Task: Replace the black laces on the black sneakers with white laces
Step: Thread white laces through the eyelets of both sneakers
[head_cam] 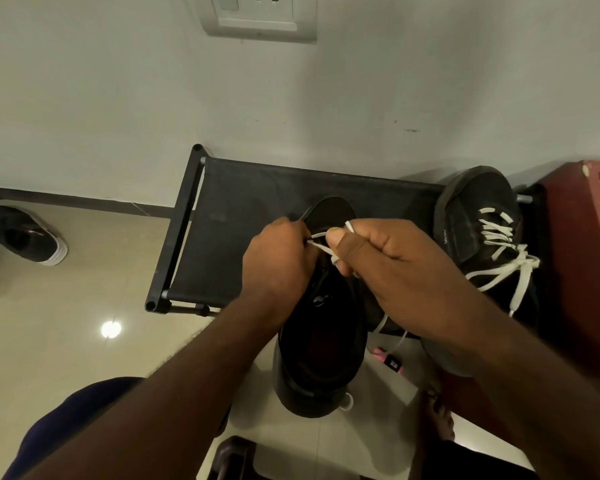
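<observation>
A black sneaker (321, 344) lies on the black fabric rack (243, 202) with its toe pointing away and its heel hanging over the front edge. My left hand (276, 261) pinches a white lace (321, 249) near the shoe's front eyelets. My right hand (392, 263) grips the same lace, whose tip sticks up beside the thumb. More of the white lace trails down below my right hand. A second black sneaker (478, 230) sits at the right, laced in white with loose ends hanging.
Another pair of dark shoes with white soles (21, 237) lies on the tiled floor at the left. A red wooden piece of furniture (582, 258) stands at the right. A small pink object (390, 362) lies on the floor. My bare foot (439, 417) is below.
</observation>
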Demonstrator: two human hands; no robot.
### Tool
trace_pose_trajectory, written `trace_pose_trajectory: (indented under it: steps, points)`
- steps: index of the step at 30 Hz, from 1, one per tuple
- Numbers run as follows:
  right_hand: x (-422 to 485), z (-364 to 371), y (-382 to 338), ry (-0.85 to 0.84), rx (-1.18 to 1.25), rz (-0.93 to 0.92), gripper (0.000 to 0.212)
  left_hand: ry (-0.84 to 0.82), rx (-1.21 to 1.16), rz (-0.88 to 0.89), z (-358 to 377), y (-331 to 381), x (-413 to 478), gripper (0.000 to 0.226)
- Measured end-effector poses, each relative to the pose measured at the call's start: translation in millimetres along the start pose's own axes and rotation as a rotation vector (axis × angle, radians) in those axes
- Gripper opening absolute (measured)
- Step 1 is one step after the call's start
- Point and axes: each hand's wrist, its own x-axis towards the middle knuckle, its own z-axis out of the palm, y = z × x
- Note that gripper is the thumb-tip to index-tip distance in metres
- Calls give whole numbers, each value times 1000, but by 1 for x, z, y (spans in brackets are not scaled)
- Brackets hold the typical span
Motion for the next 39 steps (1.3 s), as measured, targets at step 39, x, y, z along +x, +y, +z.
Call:
trace_pose_trajectory:
  steps: [39]
  points:
    - [-22, 9, 63, 303, 181, 432, 13, -280, -99, -13, -6, 34, 0, 26]
